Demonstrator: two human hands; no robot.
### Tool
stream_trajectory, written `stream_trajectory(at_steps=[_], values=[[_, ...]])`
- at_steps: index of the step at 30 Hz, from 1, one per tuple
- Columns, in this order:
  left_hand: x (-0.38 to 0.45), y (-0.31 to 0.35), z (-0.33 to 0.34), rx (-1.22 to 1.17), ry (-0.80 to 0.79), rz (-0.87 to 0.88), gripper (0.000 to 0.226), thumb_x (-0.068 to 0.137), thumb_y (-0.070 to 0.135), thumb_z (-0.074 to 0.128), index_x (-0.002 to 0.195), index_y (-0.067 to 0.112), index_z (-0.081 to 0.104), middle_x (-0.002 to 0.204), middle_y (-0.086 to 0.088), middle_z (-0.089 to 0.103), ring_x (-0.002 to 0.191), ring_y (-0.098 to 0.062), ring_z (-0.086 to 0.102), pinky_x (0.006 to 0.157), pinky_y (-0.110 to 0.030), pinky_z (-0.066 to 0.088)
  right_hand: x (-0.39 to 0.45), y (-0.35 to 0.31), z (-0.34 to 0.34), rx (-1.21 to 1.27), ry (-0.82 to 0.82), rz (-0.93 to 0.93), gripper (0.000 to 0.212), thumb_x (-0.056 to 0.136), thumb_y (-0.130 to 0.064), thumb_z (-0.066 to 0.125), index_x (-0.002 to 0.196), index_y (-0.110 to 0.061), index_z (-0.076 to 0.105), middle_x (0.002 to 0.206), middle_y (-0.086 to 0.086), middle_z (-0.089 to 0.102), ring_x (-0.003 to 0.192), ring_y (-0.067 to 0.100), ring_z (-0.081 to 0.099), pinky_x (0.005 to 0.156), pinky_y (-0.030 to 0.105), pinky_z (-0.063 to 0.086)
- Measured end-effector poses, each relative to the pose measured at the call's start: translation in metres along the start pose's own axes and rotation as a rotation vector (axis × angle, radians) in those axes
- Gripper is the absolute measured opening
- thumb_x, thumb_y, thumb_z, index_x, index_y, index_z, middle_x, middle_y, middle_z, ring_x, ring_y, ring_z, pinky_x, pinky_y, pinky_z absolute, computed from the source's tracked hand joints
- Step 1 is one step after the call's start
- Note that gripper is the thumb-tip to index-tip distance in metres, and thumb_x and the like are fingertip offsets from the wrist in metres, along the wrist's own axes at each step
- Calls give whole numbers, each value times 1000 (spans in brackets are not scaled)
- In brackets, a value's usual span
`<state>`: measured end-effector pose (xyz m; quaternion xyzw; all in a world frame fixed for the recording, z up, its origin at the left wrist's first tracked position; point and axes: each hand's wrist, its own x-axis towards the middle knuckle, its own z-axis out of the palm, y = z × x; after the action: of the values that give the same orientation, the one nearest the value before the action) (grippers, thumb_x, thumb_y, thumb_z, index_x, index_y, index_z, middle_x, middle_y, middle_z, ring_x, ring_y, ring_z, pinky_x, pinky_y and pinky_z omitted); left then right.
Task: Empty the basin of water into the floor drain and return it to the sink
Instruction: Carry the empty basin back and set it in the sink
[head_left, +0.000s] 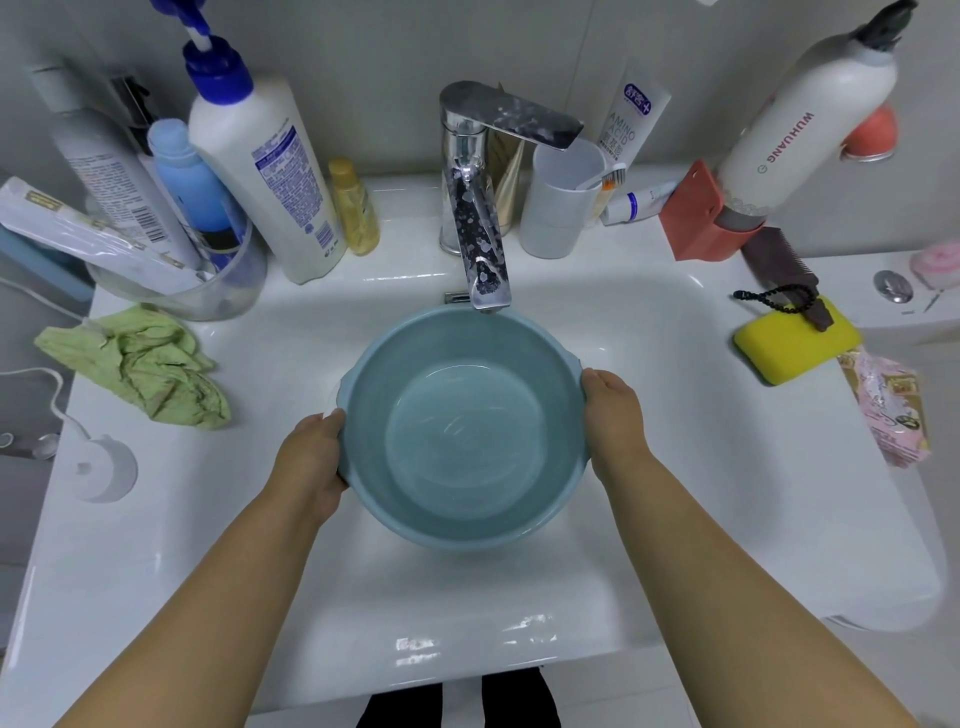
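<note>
A round blue-grey basin (462, 431) with a shallow layer of water sits in the white sink (675, 395), right under the chrome tap (480, 228). My left hand (311, 457) grips the basin's left rim, fingers curled under the edge. On the opposite side, my right hand (613, 415) grips the right rim the same way. The basin looks level. No floor drain shows in this view.
Bottles (260, 171) and a clear tub stand at the back left, with a crumpled green cloth (140, 369) on the left ledge. A white cup (561, 202), tubes and a tall white bottle (810, 114) crowd the back right. A yellow sponge (795, 338) lies on the right ledge.
</note>
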<state>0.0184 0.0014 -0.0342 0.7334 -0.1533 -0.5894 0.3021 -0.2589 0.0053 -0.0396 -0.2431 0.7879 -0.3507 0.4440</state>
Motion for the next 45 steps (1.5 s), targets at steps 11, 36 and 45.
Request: stream_trajectory(at_steps=[11,36,45], values=[[-3,4,2,-11,11,-7,18,105,22,46,100,17,63,100,-2,67,97,-26,64,90,-46,54,-1,-1,-3,10,-12,7,22,97,-19,44,76,-14,48,74,-1,49,67,17,42,60,30,35],[-9,-18,-15,-81,-69,56,14,102,20,56,92,10,56,92,-8,68,87,-24,64,85,-42,56,-8,37,-21,33,-52,10,51,75,-47,63,111,-12,59,96,-1,57,87,21,55,92,46,54],[-11,-25,0,-94,-123,92,19,102,20,58,115,6,55,106,-12,67,89,-22,66,83,-39,58,-5,36,-38,61,0,-27,12,91,-28,64,88,-23,53,77,-6,52,73,18,51,78,39,51]])
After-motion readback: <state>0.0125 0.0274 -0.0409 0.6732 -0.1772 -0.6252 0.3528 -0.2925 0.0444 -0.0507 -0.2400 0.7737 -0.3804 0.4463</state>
